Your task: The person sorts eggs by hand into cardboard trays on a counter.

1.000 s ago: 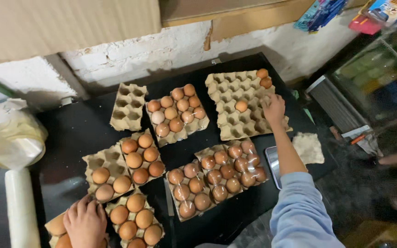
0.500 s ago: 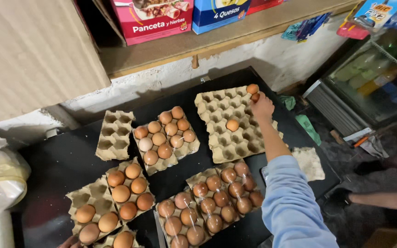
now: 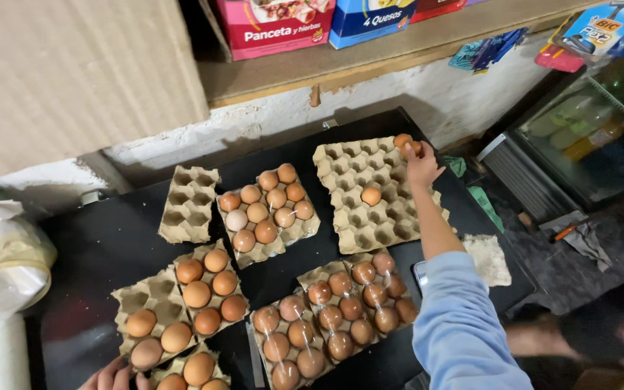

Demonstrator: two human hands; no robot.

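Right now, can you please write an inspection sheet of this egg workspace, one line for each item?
Surface: black table, mostly covered by cartons.
Job's things: large egg tray, nearly empty, one egg in the middle, eggs at its far corner; several smaller cartons of brown eggs.
Clutter: empty small carton; plastic bag at the table's left edge.
Grippers: right hand at the tray's far corner eggs; left hand at the bottom edge, by a carton.
Cables: nothing seen.
Surroundings: shelf with boxes above; glass case to the right.
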